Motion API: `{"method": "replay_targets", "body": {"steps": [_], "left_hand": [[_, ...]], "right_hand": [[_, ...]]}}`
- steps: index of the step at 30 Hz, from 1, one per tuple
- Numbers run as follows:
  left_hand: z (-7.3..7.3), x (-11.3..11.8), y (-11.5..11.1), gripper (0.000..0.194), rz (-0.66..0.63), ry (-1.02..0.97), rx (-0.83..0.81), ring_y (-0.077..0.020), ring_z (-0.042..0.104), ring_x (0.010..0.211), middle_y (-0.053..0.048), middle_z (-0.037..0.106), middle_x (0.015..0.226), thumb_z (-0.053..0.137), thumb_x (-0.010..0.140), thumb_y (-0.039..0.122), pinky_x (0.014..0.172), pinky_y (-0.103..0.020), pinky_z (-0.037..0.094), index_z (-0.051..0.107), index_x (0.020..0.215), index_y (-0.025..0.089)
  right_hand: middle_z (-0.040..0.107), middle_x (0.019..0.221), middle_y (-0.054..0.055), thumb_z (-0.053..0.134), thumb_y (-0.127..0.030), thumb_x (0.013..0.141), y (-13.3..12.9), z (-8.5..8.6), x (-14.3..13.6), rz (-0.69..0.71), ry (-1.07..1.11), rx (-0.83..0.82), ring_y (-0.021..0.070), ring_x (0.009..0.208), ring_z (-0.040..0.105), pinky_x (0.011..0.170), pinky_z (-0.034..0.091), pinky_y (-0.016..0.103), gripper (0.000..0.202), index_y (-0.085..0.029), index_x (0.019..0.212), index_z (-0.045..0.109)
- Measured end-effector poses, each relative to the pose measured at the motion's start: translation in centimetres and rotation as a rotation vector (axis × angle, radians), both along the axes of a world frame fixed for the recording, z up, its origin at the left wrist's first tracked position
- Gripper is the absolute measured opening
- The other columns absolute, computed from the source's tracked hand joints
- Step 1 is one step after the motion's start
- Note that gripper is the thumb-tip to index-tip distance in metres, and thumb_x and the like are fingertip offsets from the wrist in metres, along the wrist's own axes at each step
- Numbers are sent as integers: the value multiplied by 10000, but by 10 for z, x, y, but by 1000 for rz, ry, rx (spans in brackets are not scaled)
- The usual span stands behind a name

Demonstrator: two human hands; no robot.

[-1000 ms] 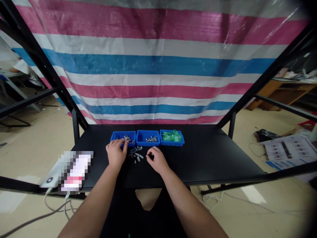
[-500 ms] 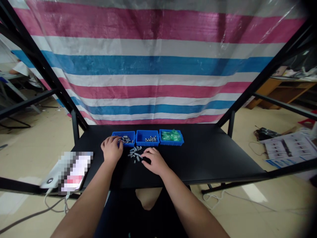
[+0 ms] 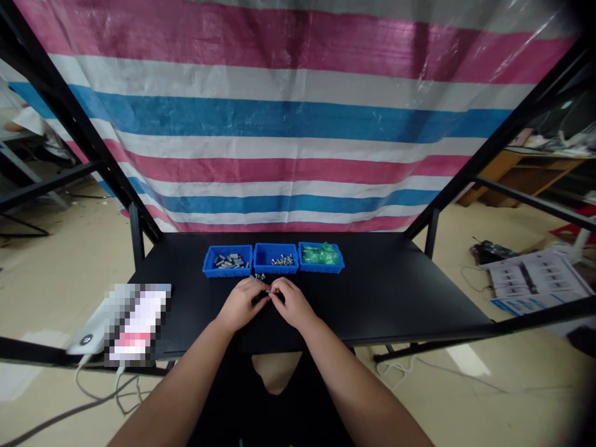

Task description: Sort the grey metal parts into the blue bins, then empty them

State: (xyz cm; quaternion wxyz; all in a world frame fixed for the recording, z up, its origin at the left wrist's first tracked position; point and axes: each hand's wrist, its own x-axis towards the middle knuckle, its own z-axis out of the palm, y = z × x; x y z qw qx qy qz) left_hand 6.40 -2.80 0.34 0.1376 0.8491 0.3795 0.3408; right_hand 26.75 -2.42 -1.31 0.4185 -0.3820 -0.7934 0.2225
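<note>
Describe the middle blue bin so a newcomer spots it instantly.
In front of the big striped sheet is a black table. On it, beyond the left hand and right hand, the middle blue bin stands between two others. It holds shiny metal pieces bunched to its right, unlike the left bin with longer grey pieces and the right bin with green, plastic-looking contents.

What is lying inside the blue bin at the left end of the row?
Inside the left blue bin lie several small grey cylindrical pieces, loose and pointing different ways. The bin floor directly beneath them, and any piece covered by others, cannot be seen.
</note>
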Motion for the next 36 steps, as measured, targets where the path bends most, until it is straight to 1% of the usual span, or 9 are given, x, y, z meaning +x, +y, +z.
{"method": "replay_targets", "body": {"steps": [4, 7, 12, 17, 20, 23, 27, 31, 36], "left_hand": [[-2, -8, 3, 129, 27, -79, 30, -201, 687, 963, -65, 748, 996, 595, 989, 307, 877, -357, 555, 694, 1031, 236], [0, -23, 12, 121, 292, -130, 151, -222, 698, 994, -61, 759, 982, 621, 968, 331, 961, -407, 525, 701, 995, 243], [2, -45, 28, 150, 776, -115, 208, -264, 685, 1130, -63, 766, 1024, 626, 941, 374, 1200, -549, 277, 686, 934, 238], [0, -42, 29, 150, 829, -72, 135, -303, 604, 1280, -58, 766, 1075, 574, 956, 336, 1218, -629, 148, 673, 888, 247], [1, -37, 24, 124, 838, -92, 206, -315, 532, 1359, -64, 729, 1166, 586, 940, 306, 1218, -607, 175, 654, 859, 241], [4, -34, 15, 84, 776, -112, 258, -305, 588, 1255, -81, 698, 1096, 617, 910, 298, 1155, -538, 336, 650, 865, 236], [8, -24, 2, 81, 430, -131, 193, -260, 643, 1061, -73, 692, 1023, 599, 901, 247, 999, -442, 486, 638, 972, 240], [10, -9, -6, 247, 92, -71, 83, -239, 642, 1088, -72, 710, 1096, 581, 900, 196, 1006, -417, 498, 640, 1134, 247], [9, -5, -5, 199, -6, -47, 34, -221, 663, 1082, -42, 741, 1032, 579, 901, 162, 1026, -415, 480, 671, 1050, 255]], "right_hand": [[622, 1042, 49, 563, -140, 930, -2, 2, 0, 46, 49, -24, 178, 926, 621, 862, 530, 318, 127, -233, 1014, 581], [590, 1108, 55, 610, -154, 907, -4, 7, -1, 44, -47, -35, 177, 955, 615, 877, 529, 317, 185, -241, 1070, 618], [601, 1073, 40, 695, -211, 887, -7, 14, -4, 82, -273, 20, 209, 1004, 585, 938, 494, 373, 223, -278, 1100, 696], [626, 1089, 40, 721, -219, 875, -9, 18, -5, 92, -320, 29, 215, 1002, 580, 945, 478, 388, 284, -276, 1151, 687], [633, 1094, 41, 717, -244, 891, -9, 18, -5, 121, -336, 55, 215, 1005, 581, 938, 475, 388, 293, -296, 1178, 697], [641, 1030, 40, 679, -200, 902, -6, 13, -6, 79, -315, 59, 210, 973, 585, 919, 485, 384, 153, -261, 1037, 719], [649, 992, 46, 578, -80, 902, -2, 6, -5, 5, -218, 30, 208, 961, 599, 885, 511, 361, 200, -239, 974, 675], [649, 1017, 50, 556, -109, 923, -3, 5, -4, 48, -80, 20, 201, 979, 628, 899, 529, 349, 156, -237, 958, 639], [664, 1005, 57, 551, -165, 946, -5, 4, -5, 91, 13, 52, 198, 976, 653, 901, 549, 355, 96, -235, 923, 613]]}}
